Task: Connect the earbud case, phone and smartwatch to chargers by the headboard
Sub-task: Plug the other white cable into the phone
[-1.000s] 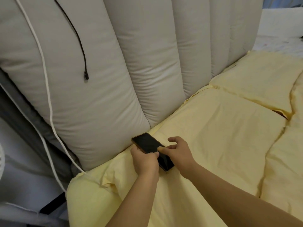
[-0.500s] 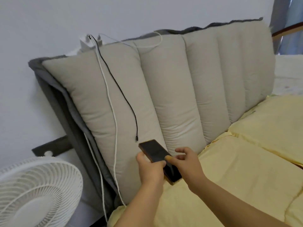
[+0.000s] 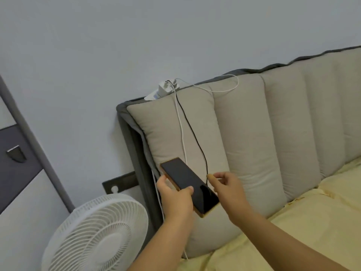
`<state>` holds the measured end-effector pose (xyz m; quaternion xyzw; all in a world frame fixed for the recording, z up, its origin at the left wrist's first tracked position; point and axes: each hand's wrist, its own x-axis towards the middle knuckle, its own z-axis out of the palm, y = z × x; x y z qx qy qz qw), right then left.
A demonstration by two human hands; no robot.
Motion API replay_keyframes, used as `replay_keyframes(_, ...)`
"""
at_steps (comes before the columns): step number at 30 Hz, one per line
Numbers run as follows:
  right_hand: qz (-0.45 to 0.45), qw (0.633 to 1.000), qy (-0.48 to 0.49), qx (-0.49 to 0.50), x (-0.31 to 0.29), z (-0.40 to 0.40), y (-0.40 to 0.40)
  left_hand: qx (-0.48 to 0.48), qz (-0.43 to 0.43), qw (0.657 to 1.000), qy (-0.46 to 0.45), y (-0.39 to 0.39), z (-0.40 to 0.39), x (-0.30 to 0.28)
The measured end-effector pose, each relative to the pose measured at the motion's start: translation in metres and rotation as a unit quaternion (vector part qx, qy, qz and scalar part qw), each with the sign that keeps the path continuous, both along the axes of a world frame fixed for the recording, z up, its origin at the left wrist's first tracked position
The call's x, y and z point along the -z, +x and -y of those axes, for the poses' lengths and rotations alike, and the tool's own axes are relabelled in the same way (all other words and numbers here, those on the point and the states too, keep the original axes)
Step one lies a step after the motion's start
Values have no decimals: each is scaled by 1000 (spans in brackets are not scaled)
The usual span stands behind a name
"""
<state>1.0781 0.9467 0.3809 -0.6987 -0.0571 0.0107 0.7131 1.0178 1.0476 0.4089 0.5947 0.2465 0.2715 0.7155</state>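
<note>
The phone (image 3: 188, 185), dark screen up in a tan case, sits at centre frame in front of the padded headboard (image 3: 273, 133). The left hand (image 3: 174, 199) grips its near long edge, thumb curled onto the glass. Just right of it, the right hand (image 3: 227, 185) pinches the loose end of the black cable (image 3: 192, 130), which hangs beside a white cable (image 3: 181, 132) from the chargers (image 3: 166, 88) on the headboard's top. A white fan (image 3: 97, 233) stands lower left; yellow bedding (image 3: 312, 222) fills lower right.

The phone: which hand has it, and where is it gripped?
The left hand holds the phone by its long edges near the middle. The right hand reaches for the black cable, not clearly holding it.
</note>
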Motion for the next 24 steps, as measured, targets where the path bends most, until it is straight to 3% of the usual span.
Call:
replay_keyframes(10, -4, 990, -144, 4, 95, -59, 13, -44, 18, 998, -27, -7, -86, 45)
replay_keyframes(24, -88, 952, -281, -81, 260, -128, 3, -24, 10, 996, -90, 0, -107, 137)
